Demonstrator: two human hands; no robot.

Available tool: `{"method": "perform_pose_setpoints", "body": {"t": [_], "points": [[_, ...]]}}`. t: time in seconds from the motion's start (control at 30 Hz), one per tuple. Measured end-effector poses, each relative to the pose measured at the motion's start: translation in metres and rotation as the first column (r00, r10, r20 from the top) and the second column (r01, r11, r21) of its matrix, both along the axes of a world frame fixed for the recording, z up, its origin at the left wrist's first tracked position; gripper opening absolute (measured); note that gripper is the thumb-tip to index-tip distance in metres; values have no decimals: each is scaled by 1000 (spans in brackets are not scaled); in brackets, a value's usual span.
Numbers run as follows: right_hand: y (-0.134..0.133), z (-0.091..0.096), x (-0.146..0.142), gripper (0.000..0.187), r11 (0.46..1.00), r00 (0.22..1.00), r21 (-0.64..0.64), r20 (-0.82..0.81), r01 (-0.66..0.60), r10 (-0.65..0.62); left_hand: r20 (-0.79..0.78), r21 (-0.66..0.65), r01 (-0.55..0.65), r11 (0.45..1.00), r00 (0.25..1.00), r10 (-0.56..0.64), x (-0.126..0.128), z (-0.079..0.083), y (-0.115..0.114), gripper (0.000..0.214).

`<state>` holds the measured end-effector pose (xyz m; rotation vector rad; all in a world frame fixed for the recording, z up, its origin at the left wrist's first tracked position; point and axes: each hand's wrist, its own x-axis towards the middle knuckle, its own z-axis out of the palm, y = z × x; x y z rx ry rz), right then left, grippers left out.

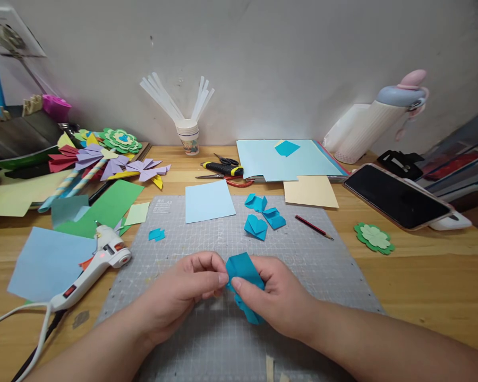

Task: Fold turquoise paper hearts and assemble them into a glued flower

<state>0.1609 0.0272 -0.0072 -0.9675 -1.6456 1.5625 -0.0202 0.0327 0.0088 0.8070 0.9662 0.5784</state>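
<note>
Over the grey cutting mat [167, 292], my right hand [281, 294] grips folded blue paper [245, 269], its thumb lying across the front. The paper has creases and a lower flap hanging under the thumb. My left hand [191, 284] is closed, thumb and forefinger pinched at the paper's left edge. Beyond the hands lie several small folded blue paper pieces [256, 227], one shaped like a heart. Small blue paper scraps [156, 234] rest on the mat to the left. A light blue paper square [210, 201] lies at the mat's far edge.
To the left are a white glue gun [99, 260] with a cord, green paper [107, 204] and paper flowers [121, 140]. A pencil [314, 227], a phone [398, 196], and a green paper flower [374, 237] lie right. Scissors [219, 174] and a paper cup [188, 137] with white strips stand behind.
</note>
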Motion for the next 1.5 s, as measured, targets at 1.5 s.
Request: {"method": "perform_pose_setpoints", "body": {"t": [1.5], "points": [[-2,1,-3,27,989,999,-144,27,24,-21,-210,249,-16,968,975,70,7,4,1,22]]}}
